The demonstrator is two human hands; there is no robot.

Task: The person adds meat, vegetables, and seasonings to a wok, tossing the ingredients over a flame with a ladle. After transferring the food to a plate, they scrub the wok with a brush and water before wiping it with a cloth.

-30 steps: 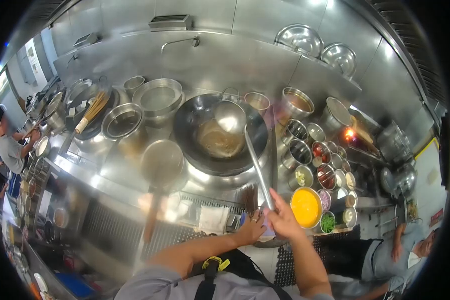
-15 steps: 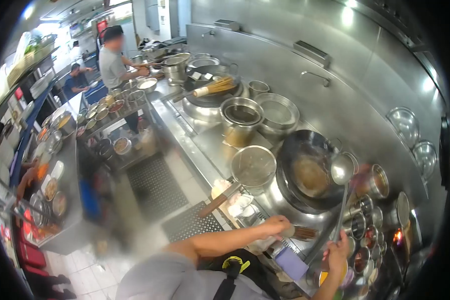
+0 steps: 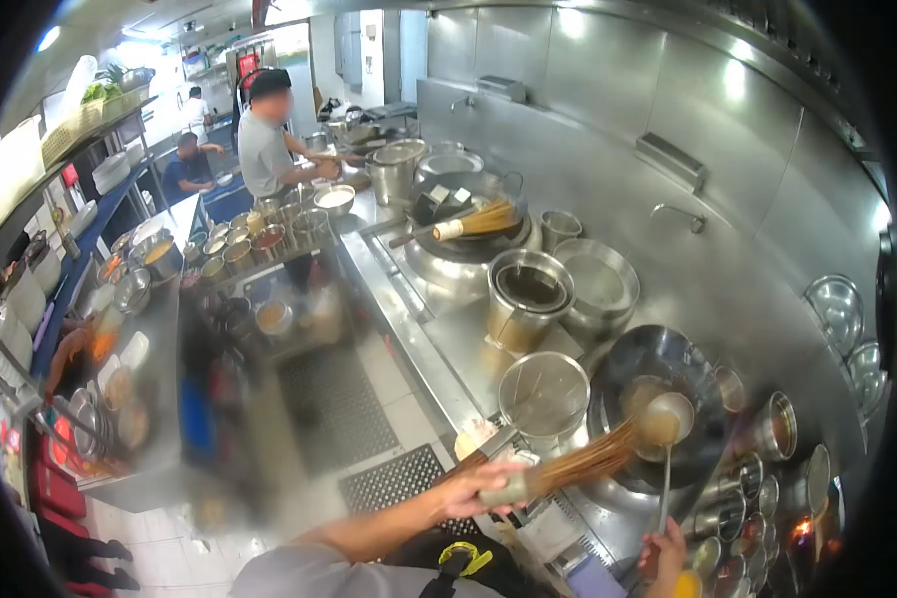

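My left hand [image 3: 476, 490] is wrapped round the handle of a bamboo wok brush [image 3: 583, 463]. The brush's bristles reach over the near side of a dark wok [image 3: 703, 374], close to the ladle. My right hand [image 3: 665, 550] grips the long handle of a metal ladle [image 3: 668, 419]; its bowl is over the wok and holds brownish liquid. More brownish liquid lies in the wok's bottom, partly hidden by the ladle. A round wire strainer [image 3: 545, 394] with a wooden handle rests left of the wok.
Metal pots [image 3: 530, 289] stand beyond the strainer. Farther back, another bamboo brush [image 3: 478, 219] lies across a second wok. Several small seasoning containers [image 3: 757, 498] sit at right, near a flame [image 3: 804, 531]. A co-worker [image 3: 266, 140] stands at the far counter.
My left hand has raised the brush and brought its bristles toward the wok. The ladle has moved from the wok's right rim to over its inside. The camera view has shifted.
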